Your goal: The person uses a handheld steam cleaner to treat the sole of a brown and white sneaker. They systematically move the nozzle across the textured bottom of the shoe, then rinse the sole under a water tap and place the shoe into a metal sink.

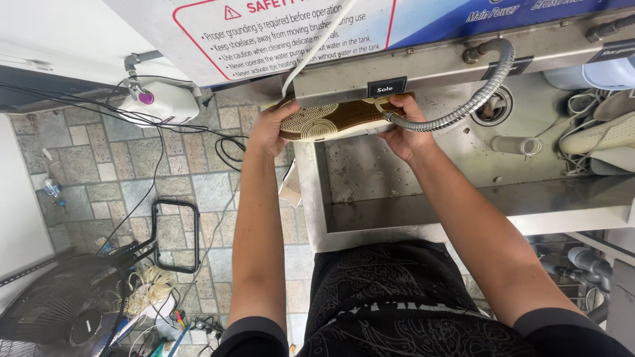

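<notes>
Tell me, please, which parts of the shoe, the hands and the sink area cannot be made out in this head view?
- Shoe: upper hidden; only the patterned sole shows, far edge under the machine's ledge.
- Left hand and right hand: fingertips hidden behind the shoe.
- Metal hose: nozzle end hidden by the right hand.
- Sink: right side cut off.

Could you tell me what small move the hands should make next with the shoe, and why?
Probably slide the shoe a little along the slot. Both the left hand and right hand press it sole-up under the machine's edge above the steel tank, and only part of the patterned sole lies beneath it.
</notes>
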